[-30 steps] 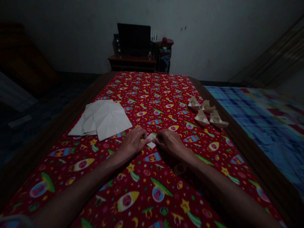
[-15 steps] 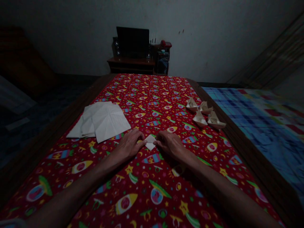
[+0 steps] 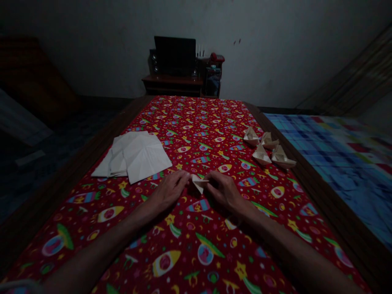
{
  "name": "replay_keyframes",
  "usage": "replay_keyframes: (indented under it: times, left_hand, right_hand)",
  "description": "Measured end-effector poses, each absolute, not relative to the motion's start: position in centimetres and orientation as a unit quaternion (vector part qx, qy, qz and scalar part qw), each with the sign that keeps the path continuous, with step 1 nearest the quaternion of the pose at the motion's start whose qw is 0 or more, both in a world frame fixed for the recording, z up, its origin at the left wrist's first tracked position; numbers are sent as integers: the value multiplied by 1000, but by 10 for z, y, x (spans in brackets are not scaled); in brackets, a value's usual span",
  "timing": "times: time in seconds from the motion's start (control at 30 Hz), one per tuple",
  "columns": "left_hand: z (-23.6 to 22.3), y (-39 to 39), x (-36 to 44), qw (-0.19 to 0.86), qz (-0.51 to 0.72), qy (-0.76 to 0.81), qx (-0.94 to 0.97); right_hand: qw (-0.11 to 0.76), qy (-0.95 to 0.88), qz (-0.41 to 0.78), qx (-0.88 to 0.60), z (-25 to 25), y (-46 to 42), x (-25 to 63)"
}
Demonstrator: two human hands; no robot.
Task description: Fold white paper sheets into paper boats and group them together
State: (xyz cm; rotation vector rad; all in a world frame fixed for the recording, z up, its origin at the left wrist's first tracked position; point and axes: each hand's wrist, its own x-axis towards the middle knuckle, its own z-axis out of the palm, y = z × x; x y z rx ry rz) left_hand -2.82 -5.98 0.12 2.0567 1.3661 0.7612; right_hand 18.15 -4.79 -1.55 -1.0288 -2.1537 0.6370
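A small piece of folded paper (image 3: 198, 184), pale and angular, stands partly raised above the cloth between my two hands. My right hand (image 3: 225, 190) pinches its right end between thumb and fingers. At the paper's left corner, the fingertips of my left hand (image 3: 171, 188) are drawn together; the dim light hides just how they grip it. Left of my hands lies a fanned stack of creased paper sheets (image 3: 147, 159). Several folded paper boats (image 3: 261, 154) are grouped near the table's right edge.
A red patterned tablecloth (image 3: 196, 232) covers the table, whose dark wooden edge (image 3: 324, 200) shows at the right. Beyond the far end stand a black monitor (image 3: 175, 55) and a small desk (image 3: 173, 80). A plaid-covered surface (image 3: 324, 143) lies to the right.
The folded paper has gone from a flat diamond to a tilted, partly raised shape. My left fingertips have shifted slightly up, and the whole view has moved a little.
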Motion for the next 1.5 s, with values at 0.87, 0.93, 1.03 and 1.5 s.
replay_keyframes:
  times: [0.87,0.93,1.03,1.5]
  left_hand:
    - [-5,-67,-25,31,226,465,855]
    - [-6,-65,-31,62,247,456,853]
    - [-7,-60,-39,81,252,430,863]
    - [-16,-37,-50,183,313,478,800]
  right_hand:
    - [259,-889,103,-364,-16,-53,166]
    - [247,-894,69,-367,-17,-51,163]
    - [224,-897,23,-382,-17,-48,160]
    - [219,-874,61,-429,-15,-45,152]
